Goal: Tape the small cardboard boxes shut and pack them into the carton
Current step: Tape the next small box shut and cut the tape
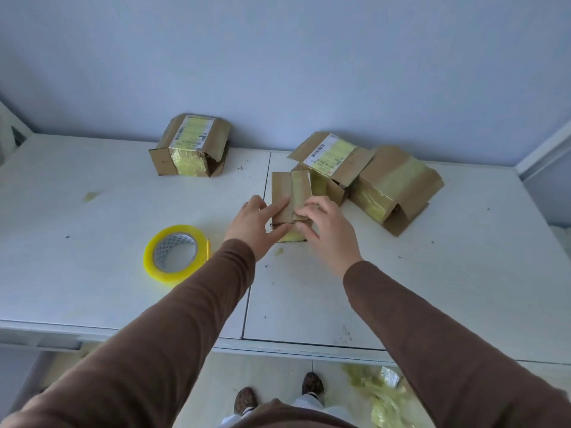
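A small cardboard box [289,189] stands on the white table [123,217] in the middle, its top flaps folded together with a yellowish tape strip along them. My left hand [256,227] holds its left side, fingers laid on the left flap. My right hand [327,230] presses on the right flap, fingers bent over the taped seam. A roll of yellow tape [176,254] lies flat to the left of my left wrist. Three other small boxes sit behind: one at the back left [191,146], one with a label [332,163] and one at the right [398,189].
The table meets a pale blue wall at the back. A seam runs down the table's middle. Crumpled yellow tape scraps [383,393] lie on the floor by the table's front right, near my shoes [278,396]. No carton is in view.
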### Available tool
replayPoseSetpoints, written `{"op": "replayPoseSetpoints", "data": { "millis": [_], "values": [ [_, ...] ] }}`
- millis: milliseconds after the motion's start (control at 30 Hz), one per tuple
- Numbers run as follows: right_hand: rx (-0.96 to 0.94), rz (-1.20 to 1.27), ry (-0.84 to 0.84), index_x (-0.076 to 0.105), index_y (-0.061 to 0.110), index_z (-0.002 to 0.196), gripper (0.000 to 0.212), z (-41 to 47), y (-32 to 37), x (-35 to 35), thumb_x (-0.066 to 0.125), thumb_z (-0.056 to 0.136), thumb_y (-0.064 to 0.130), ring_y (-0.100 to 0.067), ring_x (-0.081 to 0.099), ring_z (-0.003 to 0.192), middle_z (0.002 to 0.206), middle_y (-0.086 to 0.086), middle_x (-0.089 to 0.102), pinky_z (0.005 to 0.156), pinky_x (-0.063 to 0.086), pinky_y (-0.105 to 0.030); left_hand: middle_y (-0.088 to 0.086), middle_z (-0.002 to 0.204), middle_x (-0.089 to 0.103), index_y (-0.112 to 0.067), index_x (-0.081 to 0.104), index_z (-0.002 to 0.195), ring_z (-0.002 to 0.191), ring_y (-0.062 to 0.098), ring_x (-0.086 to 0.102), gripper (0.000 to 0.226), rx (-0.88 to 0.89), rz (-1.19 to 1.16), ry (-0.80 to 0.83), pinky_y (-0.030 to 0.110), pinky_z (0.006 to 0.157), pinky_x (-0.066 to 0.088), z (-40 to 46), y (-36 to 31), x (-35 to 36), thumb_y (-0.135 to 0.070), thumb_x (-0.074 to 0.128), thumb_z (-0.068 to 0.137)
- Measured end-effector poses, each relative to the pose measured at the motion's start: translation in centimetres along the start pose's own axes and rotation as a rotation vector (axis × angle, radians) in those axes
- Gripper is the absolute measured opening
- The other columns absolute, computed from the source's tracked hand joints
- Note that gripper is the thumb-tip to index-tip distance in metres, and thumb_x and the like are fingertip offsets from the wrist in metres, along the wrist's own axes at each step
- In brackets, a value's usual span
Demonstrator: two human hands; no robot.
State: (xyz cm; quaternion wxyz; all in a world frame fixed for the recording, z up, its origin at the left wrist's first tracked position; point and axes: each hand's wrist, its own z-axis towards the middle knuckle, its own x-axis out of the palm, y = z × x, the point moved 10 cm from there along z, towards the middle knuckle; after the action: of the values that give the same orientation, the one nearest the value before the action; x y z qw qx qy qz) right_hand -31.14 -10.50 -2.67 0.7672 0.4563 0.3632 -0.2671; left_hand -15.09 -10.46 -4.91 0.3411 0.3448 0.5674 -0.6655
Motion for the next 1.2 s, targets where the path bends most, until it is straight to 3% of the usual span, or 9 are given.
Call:
{"op": "replayPoseSetpoints", "data": {
  "millis": [100, 367, 633, 733, 800, 867, 967, 1067, 1200],
  "values": [
    [-0.043, -0.001, -0.026, 0.069, 0.023, 0.113, 0.023, -0.3, -0.4, 0.5, 0.073, 0.092, 0.028, -0.014, 0.058, 0.111, 0.126, 0.006, 0.054, 0.07, 0.056, -0.033, -0.004, 0.092, 0.054, -0.039, 0.045, 0.15, 0.089, 0.016, 0.051, 0.063, 0.046, 0.0, 0.027, 0.04, 0.084, 0.052, 0.2, 0.3, 1.0, -0.051, 0.066, 0.091],
    [-0.101, -0.053, 0.012, 0.061, 0.023, 0.119, 0.03, -0.5, 0.0, 1.0, 0.072, 0.092, 0.025, -0.016, 0.061, 0.109, 0.139, 0.002, 0.051, 0.062, 0.056, -0.031, 0.0, 0.113, 0.058, -0.036, 0.029, 0.15, 0.083, 0.02, 0.06, 0.073, 0.003, 0.059, 0.113, 0.041, 0.076, 0.057, 0.3, -0.3, 2.7, -0.047, 0.068, 0.089],
    [-0.055, 0.01, 0.042, 0.067, 0.015, 0.11, 0.031, -0.1, -3.4, -3.3, 0.051, 0.093, -0.005, -0.017, 0.062, 0.116, 0.142, 0.007, 0.058, 0.078, 0.057, -0.039, 0.004, 0.116, 0.068, -0.018, 0.019, 0.159, 0.101, 0.023, 0.067, 0.08, 0.02, -0.191, 0.257, 0.037, 0.093, 0.054, -4.2, -7.2, 5.0, -0.033, 0.064, 0.096],
    [0.046, 0.119, 0.054, 0.066, 0.01, 0.099, 0.016, 0.5, -3.4, -3.4, 0.051, 0.099, 0.006, -0.022, 0.062, 0.113, 0.133, 0.001, 0.062, 0.087, 0.053, -0.038, -0.001, 0.107, 0.068, -0.026, 0.047, 0.149, 0.094, 0.021, 0.065, 0.05, -0.002, -0.146, 0.033, 0.04, 0.087, 0.055, -2.9, -7.0, 1.2, -0.029, 0.057, 0.1],
    [0.101, 0.101, 0.015, 0.061, 0.012, 0.1, 0.009, 0.7, -3.1, -3.0, 0.055, 0.101, 0.018, -0.022, 0.06, 0.111, 0.13, 0.001, 0.057, 0.086, 0.052, -0.038, 0.001, 0.117, 0.065, -0.024, 0.06, 0.139, 0.109, 0.023, 0.057, 0.039, 0.065, -0.029, -0.195, 0.044, 0.093, 0.052, -1.1, -6.1, -2.2, -0.025, 0.053, 0.101],
    [0.176, 0.105, 0.019, 0.057, 0.015, 0.126, 0.023, 0.7, -3.3, -1.8, 0.051, 0.105, 0.024, -0.018, 0.048, 0.132, 0.148, 0.001, 0.046, 0.101, 0.047, -0.034, 0.003, 0.157, 0.042, -0.023, 0.044, 0.153, 0.147, 0.026, 0.031, 0.047, 0.101, 0.128, -0.055, 0.047, 0.117, 0.033, 0.9, -4.9, -1.1, -0.032, 0.039, 0.107],
    [0.313, 0.24, 0.142, 0.029, 0.023, 0.159, 0.05, 0.5, -3.9, 1.1, 0.038, 0.11, 0.021, -0.011, 0.017, 0.154, 0.169, 0.006, 0.014, 0.12, 0.023, -0.027, -0.006, 0.17, 0.001, -0.024, 0.013, 0.163, 0.156, 0.015, -0.008, 0.057, 0.108, 0.177, 0.207, 0.042, 0.128, 0.01, 1.3, -3.1, 3.0, -0.043, 0.021, 0.109],
    [0.448, 0.543, 0.131, 0.013, 0.03, 0.163, 0.066, 0.0, -4.8, 1.6, 0.046, 0.107, 0.018, -0.01, 0.017, 0.152, 0.17, 0.014, 0.005, 0.126, 0.018, -0.036, -0.003, 0.17, -0.008, -0.024, 0.008, 0.163, 0.152, 0.004, -0.008, 0.064, 0.012, -0.181, 0.149, 0.028, 0.125, 0.007, 1.2, -2.2, 2.8, -0.034, 0.039, 0.109],
    [0.676, 0.827, -0.116, 0.044, 0.033, 0.148, 0.056, -2.2, -6.7, -0.1, 0.067, 0.097, 0.027, -0.005, 0.042, 0.136, 0.153, 0.011, 0.043, 0.107, 0.036, -0.024, 0.0, 0.167, 0.022, -0.027, 0.011, 0.163, 0.149, 0.01, 0.025, 0.088, -0.437, -1.018, 0.065, 0.033, 0.121, 0.025, -0.5, 1.3, 4.0, -0.03, 0.069, 0.096]
  ]
}}
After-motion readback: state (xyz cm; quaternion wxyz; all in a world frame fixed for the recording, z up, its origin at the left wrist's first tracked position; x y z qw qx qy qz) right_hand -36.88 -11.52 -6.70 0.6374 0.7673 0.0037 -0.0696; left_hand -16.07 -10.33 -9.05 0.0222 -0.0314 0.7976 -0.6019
